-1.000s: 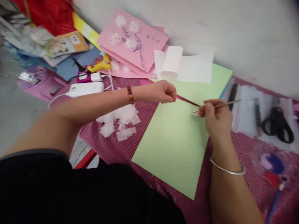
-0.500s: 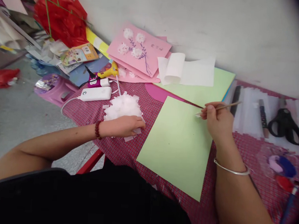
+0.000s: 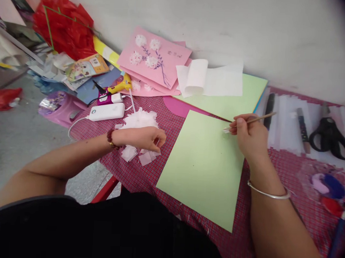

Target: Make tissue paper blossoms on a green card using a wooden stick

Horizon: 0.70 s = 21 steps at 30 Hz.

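My right hand (image 3: 250, 135) is closed on a thin wooden stick (image 3: 261, 117), held like a pen over the top right of a light green sheet of paper (image 3: 199, 169). A small whitish bit shows at the stick's lower tip, just above the sheet. To the left, my left hand (image 3: 151, 138) is closed, thumb and fingers curled together over a pile of small white paper squares (image 3: 140, 119). What sits between those fingers, if anything, is hidden. Part of the pile lies under the hand and wrist.
Behind are pink cards with white paper flowers (image 3: 155, 59), a curled white paper strip (image 3: 221, 81) and another green sheet (image 3: 252, 87). A yellow glue gun (image 3: 121, 83) and white power bank (image 3: 106, 112) lie left. Black scissors (image 3: 331, 139) rest on white strips at right.
My left hand has lifted slightly off the paper pile, its fingers curling inward, so more loose squares show below it. My right hand holds the stick in nearly the same spot.
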Motion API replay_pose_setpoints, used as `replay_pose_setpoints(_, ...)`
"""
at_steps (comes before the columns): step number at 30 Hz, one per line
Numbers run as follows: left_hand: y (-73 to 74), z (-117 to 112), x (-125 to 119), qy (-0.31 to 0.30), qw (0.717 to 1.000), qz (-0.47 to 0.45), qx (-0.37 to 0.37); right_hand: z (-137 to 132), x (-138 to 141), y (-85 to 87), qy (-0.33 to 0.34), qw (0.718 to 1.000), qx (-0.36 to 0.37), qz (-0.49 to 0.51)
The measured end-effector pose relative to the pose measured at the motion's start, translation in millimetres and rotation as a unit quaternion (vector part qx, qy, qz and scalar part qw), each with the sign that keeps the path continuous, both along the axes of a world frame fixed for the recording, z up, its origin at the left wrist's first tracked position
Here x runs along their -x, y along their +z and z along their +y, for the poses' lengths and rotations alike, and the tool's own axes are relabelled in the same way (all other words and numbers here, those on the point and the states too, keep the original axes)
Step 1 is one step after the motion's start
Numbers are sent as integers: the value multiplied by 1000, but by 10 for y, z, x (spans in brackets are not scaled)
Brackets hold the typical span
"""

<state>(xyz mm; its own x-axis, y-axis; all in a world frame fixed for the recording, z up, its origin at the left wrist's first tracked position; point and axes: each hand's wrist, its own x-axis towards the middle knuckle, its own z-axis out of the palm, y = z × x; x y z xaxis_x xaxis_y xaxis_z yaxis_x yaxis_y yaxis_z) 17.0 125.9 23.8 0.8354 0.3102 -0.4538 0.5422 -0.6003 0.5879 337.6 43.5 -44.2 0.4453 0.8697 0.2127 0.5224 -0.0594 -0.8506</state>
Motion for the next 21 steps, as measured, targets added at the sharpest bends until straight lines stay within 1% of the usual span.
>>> replay_pose_setpoints(2,12,-2,-10,-7,999,8,-30,1,-10,-6,2,1000,-4,-3)
replay_pose_setpoints(5,-32,-54,-7,-66,991,2,-119,4,-31,-34,5,1000,-9,2)
replay_pose_setpoints(7,-77,-100,7,-101,981,-2,-163,6,-43,-57,7,1000,-11,4)
replay_pose_setpoints(9,-122,-136,27,-113,977,-2,-181,9,-51,-75,9,1000,-13,2)
replay_pose_setpoints(11,-165,-155,48,-113,977,1,-182,10,-56,-86,10,1000,-14,2)
replay_pose_setpoints(13,-193,-158,61,-109,979,4,-175,8,-57,-86,10,1000,-13,4)
replay_pose_setpoints(15,-180,-144,56,-96,982,-4,-161,5,-56,-80,8,1000,-11,7)
replay_pose_setpoints(18,-54,-77,-26,-51,992,-30,-116,2,-53,-69,8,999,-16,30)
replay_pose_setpoints(21,113,49,-244,16,993,-64,-94,10,-61,-74,4,997,-29,77)
